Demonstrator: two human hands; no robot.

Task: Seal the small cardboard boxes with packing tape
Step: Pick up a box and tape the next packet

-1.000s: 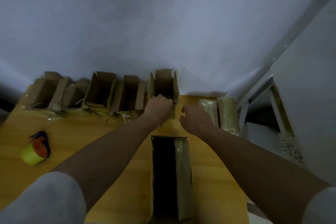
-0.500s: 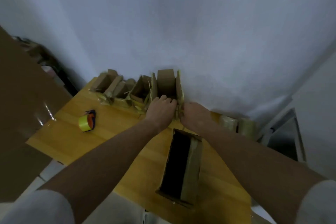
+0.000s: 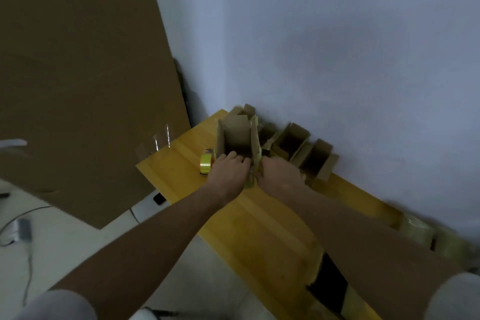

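Note:
A small open cardboard box [image 3: 236,135] with raised flaps stands near the far end of the yellow wooden table [image 3: 262,218]. My left hand [image 3: 230,171] grips its near edge, fingers curled over the rim. My right hand [image 3: 279,173] holds the box's right side by the flap. A roll of yellow packing tape [image 3: 206,163] lies on the table just left of my left hand. More open small boxes [image 3: 304,150] stand along the wall to the right.
A large brown cardboard sheet [image 3: 83,80] leans against the wall at left. A long dark open box [image 3: 332,291] lies on the table near me. Tape-wrapped packs [image 3: 418,231] sit at the table's right end. The white wall is close behind the boxes.
The view has swung left. Both hands have carried the open box from the row's right part to its left end, beside the tape roll.

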